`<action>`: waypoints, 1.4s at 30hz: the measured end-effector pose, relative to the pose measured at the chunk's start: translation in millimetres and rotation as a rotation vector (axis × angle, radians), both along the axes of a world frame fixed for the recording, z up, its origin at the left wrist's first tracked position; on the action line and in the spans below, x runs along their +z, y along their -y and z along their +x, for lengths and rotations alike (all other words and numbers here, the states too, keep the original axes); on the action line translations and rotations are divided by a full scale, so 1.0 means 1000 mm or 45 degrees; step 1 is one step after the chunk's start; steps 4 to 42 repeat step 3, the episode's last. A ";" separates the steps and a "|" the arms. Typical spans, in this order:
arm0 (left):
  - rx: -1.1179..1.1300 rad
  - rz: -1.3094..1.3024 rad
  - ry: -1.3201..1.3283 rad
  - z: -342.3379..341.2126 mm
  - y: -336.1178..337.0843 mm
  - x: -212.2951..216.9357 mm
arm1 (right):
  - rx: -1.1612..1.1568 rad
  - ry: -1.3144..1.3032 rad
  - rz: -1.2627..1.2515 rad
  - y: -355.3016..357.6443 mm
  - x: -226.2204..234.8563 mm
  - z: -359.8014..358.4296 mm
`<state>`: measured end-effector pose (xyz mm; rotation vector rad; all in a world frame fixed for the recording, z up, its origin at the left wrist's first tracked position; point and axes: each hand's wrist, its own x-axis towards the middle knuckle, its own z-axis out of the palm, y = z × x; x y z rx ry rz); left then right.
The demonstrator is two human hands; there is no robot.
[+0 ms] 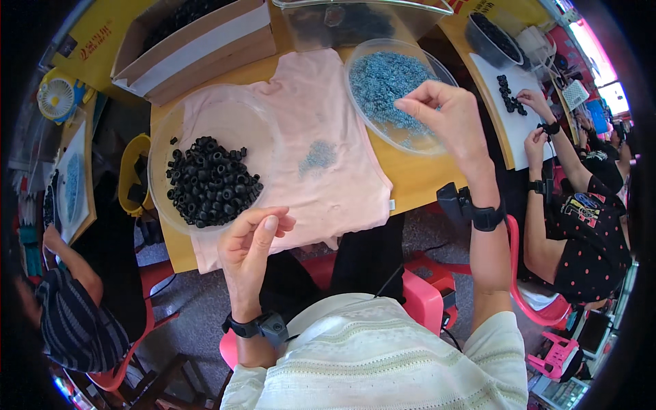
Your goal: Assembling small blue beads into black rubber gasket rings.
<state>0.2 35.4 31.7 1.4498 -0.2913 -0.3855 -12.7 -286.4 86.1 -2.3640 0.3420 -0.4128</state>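
Note:
My right hand (pixel 451 119) is raised over the right-hand clear round tub (pixel 437 63), which holds many small blue-grey pieces (pixel 389 82). Its thumb and forefinger are pinched together; anything between them is too small to make out. My left hand (pixel 253 242) is at the near edge of a pink cloth (pixel 328 198), thumb pressed toward curled fingers, and what it may hold is hidden. Beside it stands a wide clear tub (pixel 158 198) with a heap of black ring-shaped parts (pixel 212 181). A small patch of blue-grey pieces (pixel 318 157) lies on the cloth.
A cardboard box (pixel 198 51) of dark parts and a clear bin (pixel 342 24) line the table's far side. To the left are a yellow basket (pixel 133 171) and a small fan (pixel 60 96). Co-workers sit at both sides; one handles black parts (pixel 509 96).

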 end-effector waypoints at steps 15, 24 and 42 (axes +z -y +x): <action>0.030 0.044 0.042 -0.002 -0.004 0.004 | -0.056 -0.067 -0.139 -0.003 -0.010 -0.011; 0.030 0.044 0.042 -0.002 -0.004 0.004 | -0.056 -0.067 -0.139 -0.003 -0.010 -0.011; 0.030 0.044 0.042 -0.002 -0.004 0.004 | -0.056 -0.067 -0.139 -0.003 -0.010 -0.011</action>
